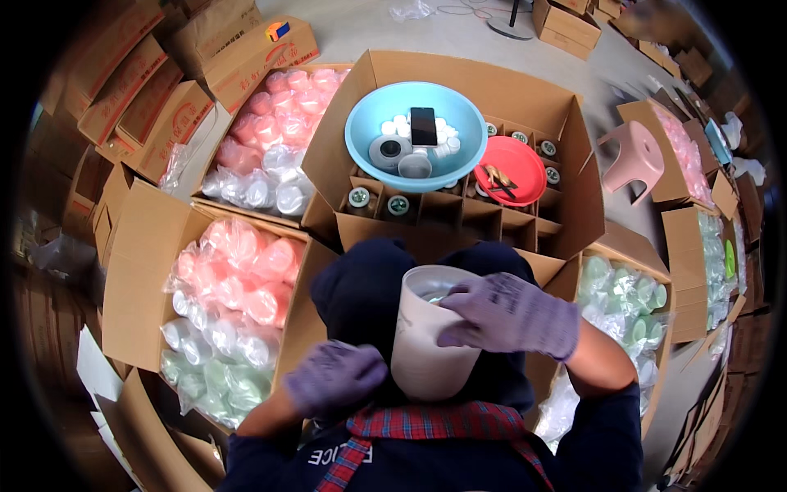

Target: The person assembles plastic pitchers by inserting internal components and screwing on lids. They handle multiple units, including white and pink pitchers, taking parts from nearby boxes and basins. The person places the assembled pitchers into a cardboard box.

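Note:
A tall white cylindrical container stands upright between my legs, its round mouth facing up. My right hand, in a purple-grey knit glove, grips it by the upper right side, the thumb on the outer wall. Something pale and shiny shows inside the mouth, partly hidden by that hand. To the left of the container, my left hand, gloved alike, is closed with curled fingers. Whatever it may hold is hidden.
Ahead, a divided carton of capped bottles carries a blue basin with white caps and a phone, plus a red tray. Cartons of bagged pink, white and green cups flank me. A pink stool stands right.

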Demonstrator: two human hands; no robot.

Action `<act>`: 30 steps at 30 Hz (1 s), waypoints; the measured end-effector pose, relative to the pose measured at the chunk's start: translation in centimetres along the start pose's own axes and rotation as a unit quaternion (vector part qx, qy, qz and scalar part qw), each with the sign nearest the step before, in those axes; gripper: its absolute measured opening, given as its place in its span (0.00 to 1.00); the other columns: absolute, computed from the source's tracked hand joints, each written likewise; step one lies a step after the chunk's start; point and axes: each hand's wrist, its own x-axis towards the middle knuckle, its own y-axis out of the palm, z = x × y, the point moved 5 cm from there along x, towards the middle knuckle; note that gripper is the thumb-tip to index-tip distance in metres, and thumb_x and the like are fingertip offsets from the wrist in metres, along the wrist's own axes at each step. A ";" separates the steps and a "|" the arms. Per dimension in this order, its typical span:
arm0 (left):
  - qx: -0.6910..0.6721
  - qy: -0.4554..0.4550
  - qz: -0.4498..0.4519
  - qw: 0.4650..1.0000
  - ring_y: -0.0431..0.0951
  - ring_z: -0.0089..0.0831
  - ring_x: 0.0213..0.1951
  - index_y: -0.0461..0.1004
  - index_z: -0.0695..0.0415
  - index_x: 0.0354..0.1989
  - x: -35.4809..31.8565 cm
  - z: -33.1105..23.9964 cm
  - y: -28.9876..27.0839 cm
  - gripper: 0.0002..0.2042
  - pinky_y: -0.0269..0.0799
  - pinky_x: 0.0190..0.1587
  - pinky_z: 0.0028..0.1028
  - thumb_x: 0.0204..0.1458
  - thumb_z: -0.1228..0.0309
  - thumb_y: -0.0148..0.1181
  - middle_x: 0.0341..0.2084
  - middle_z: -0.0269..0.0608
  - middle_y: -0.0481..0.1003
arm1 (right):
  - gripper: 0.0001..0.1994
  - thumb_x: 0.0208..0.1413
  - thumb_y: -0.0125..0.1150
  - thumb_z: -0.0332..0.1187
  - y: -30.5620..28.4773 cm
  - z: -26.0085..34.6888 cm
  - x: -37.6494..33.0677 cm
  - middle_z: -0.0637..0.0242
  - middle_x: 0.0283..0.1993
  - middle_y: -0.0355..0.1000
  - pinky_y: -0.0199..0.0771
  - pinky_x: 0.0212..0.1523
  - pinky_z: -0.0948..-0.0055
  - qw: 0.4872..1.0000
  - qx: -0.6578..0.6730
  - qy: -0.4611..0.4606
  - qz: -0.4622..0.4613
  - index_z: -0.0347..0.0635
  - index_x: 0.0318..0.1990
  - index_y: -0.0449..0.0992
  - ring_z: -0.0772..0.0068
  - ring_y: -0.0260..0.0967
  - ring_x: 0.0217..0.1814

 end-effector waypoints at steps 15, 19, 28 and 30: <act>-0.294 0.366 -0.167 0.867 0.81 0.43 0.36 0.76 0.66 0.48 12.3 1.6 -7.5 0.22 0.72 0.55 0.46 0.47 0.66 0.66 0.32 0.43 0.81 | 0.19 0.58 0.47 0.32 1.8 -27.8 31.5 0.49 0.54 0.74 0.73 0.54 0.55 0.978 -0.136 0.143 -0.066 0.47 0.55 0.76 0.49 0.74 0.55; -0.280 0.412 -0.168 0.851 0.78 0.48 0.51 0.74 0.69 0.51 13.4 4.2 -4.9 0.29 0.66 0.62 0.44 0.51 0.53 0.63 0.50 0.53 0.78 | 0.21 0.64 0.45 0.31 10.0 -34.9 38.6 0.54 0.69 0.63 0.74 0.55 0.55 0.920 -0.286 0.246 0.105 0.50 0.64 0.69 0.54 0.71 0.62; -0.584 0.243 -0.403 0.662 0.49 0.45 0.74 0.38 0.64 0.74 13.1 6.2 -6.1 0.51 0.39 0.74 0.40 0.50 0.58 0.67 0.72 0.56 0.51 | 0.26 0.54 0.62 0.39 -6.2 -14.4 23.1 0.53 0.57 0.67 0.77 0.52 0.60 0.922 -0.163 -0.134 -0.324 0.42 0.60 0.67 0.55 0.72 0.56; -0.505 0.286 -0.468 0.666 0.50 0.44 0.73 0.35 0.63 0.75 13.2 4.7 -9.1 0.53 0.40 0.74 0.41 0.50 0.56 0.68 0.70 0.54 0.54 | 0.39 0.47 0.68 0.47 -6.6 -9.0 16.8 0.49 0.65 0.62 0.74 0.57 0.57 0.921 -0.173 -0.169 -0.305 0.39 0.66 0.63 0.47 0.69 0.62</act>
